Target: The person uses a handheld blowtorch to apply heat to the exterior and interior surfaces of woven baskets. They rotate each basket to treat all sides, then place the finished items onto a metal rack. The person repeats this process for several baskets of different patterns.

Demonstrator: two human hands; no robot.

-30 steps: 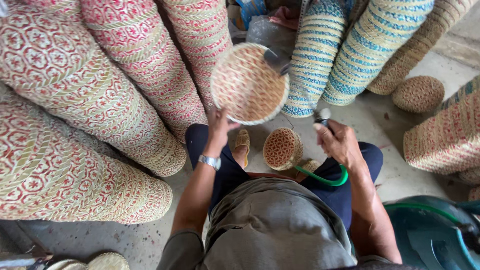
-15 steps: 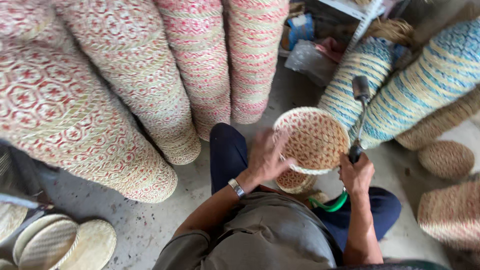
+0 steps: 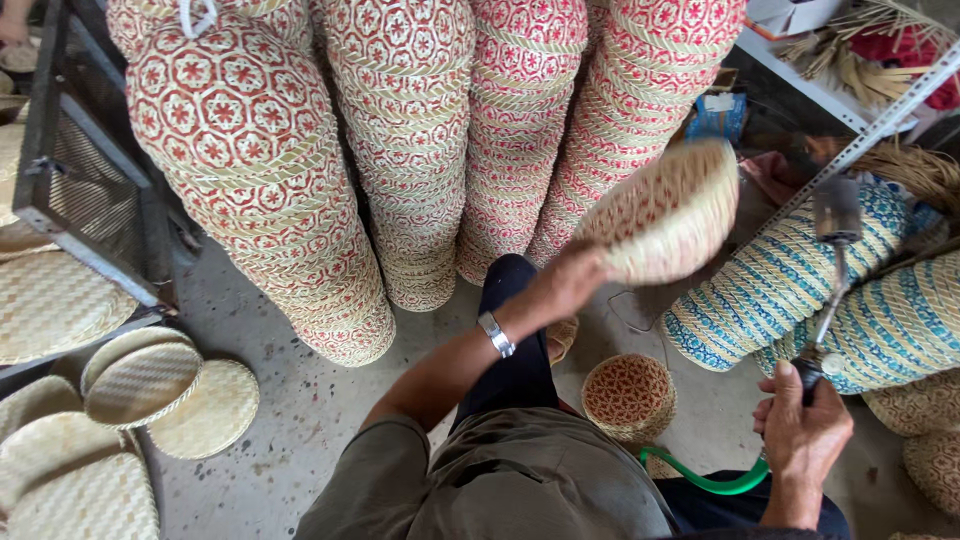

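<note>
My left hand (image 3: 566, 283) grips a round woven basket (image 3: 665, 212), pale straw with red pattern, held up and tilted in front of me. My right hand (image 3: 802, 432) is closed on the handle of a thin metal tool (image 3: 830, 270) with a dark head that points up; a green hose (image 3: 712, 479) runs from its base. A smaller red-and-straw woven basket (image 3: 628, 394) sits on the concrete floor between my knees. A silver watch (image 3: 496, 333) is on my left wrist.
Tall stacks of red-patterned baskets (image 3: 400, 150) lean across the back. Blue-striped basket stacks (image 3: 790, 280) lie at right under a metal shelf (image 3: 850, 110). Flat round woven lids (image 3: 140, 400) lie at left beside a black wire rack (image 3: 80, 190).
My left hand has swung the basket up and to the right, turning it side-on. My view shifted left, showing the lids and rack. My right hand keeps the tool upright.
</note>
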